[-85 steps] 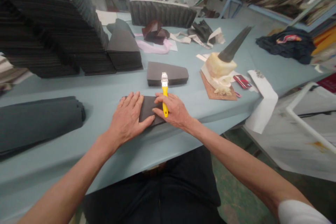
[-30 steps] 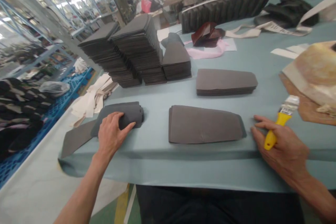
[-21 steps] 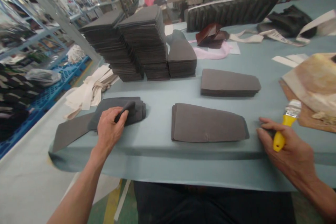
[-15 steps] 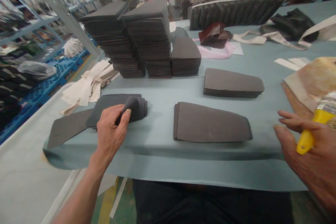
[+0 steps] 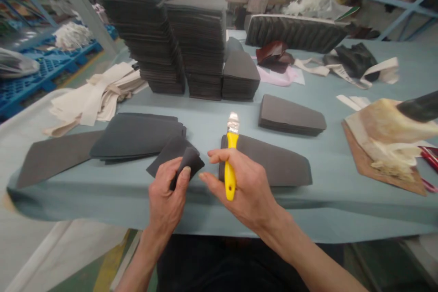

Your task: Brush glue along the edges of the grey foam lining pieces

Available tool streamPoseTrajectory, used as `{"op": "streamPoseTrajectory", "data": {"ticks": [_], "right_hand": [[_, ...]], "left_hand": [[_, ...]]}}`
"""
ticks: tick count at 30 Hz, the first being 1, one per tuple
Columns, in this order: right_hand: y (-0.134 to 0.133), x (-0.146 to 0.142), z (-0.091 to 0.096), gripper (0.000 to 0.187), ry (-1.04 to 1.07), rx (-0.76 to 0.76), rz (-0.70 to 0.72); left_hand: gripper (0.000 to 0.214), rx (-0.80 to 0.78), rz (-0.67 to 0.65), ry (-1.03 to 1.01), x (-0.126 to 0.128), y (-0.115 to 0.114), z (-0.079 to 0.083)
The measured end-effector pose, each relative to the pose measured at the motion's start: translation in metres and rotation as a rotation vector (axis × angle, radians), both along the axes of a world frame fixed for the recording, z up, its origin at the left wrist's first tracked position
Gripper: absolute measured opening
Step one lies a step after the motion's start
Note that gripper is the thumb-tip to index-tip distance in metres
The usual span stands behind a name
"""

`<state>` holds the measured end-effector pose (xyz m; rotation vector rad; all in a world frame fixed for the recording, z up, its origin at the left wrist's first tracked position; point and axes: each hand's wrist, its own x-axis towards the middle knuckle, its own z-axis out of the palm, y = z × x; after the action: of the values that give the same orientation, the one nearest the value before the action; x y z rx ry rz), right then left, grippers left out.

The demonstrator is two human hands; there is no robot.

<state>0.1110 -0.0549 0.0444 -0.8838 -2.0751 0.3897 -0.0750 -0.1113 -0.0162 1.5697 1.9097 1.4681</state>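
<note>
Faces blue-green table [image 5: 208, 119], near edge [image 5: 212, 229] at six o'clock, stacks [image 5: 150, 41] at eleven beyond a gap; clamps dark sheet [image 5: 174, 148] in left hand [image 5: 168, 197], brush [image 5: 232, 139] in right hand [image 5: 251, 183].

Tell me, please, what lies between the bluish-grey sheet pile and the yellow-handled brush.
In the head view, a curled dark sheet, pinched in the left hand, is between them; fingertips of the right hand reach in too.
</note>
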Motion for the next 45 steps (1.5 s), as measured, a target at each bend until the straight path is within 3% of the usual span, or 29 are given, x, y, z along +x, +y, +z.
{"op": "streamPoseTrajectory", "data": {"ticks": [4,7,13,15,18,20,22,26,28,34,39,45], "right_hand": [[0.002,-0.025,-0.008,0.009,0.047,-0.031,0.046],[0.004,-0.033,-0.007,0.011,0.064,-0.066,0.074],[0.016,-0.037,0.013,0.011,0.129,-0.103,0.159],[0.017,-0.038,0.020,0.010,0.156,-0.111,0.160],[0.012,-0.039,0.027,0.009,0.167,-0.142,0.139],[0.006,-0.034,0.032,0.011,0.170,-0.162,0.126],[-0.001,-0.024,0.037,0.013,0.177,-0.161,0.110],[-0.005,0.004,0.044,0.015,0.163,-0.158,-0.001],[-0.001,0.019,0.044,0.014,0.132,-0.175,-0.035],[0.021,0.047,0.047,0.008,0.020,-0.256,-0.033],[0.034,0.064,0.052,0.011,-0.090,-0.217,-0.132],[0.041,0.099,0.041,0.009,-0.037,-0.137,-0.263]], "left_hand": [[0.030,-0.004,-0.018,-0.084,0.006,-0.001,-0.004],[0.030,-0.011,-0.006,-0.141,0.005,-0.003,-0.003],[0.042,-0.013,0.214,-0.320,0.014,-0.048,-0.001],[0.056,-0.139,0.108,-0.618,0.025,-0.060,-0.002],[0.074,-0.328,-0.132,-1.301,0.040,-0.057,0.001],[0.077,-0.277,-0.154,-1.568,0.045,-0.043,0.007],[0.065,-0.172,-0.086,-1.672,0.046,-0.029,0.015],[0.032,-0.195,0.250,-1.694,0.037,-0.011,0.025],[0.022,-0.240,0.329,-1.656,0.032,-0.008,0.025],[0.015,-0.312,0.283,-1.512,0.026,0.003,0.023],[0.011,-0.336,0.170,-1.347,0.021,0.016,0.027],[0.046,-0.389,-0.039,-1.094,0.022,0.040,0.030]]}}
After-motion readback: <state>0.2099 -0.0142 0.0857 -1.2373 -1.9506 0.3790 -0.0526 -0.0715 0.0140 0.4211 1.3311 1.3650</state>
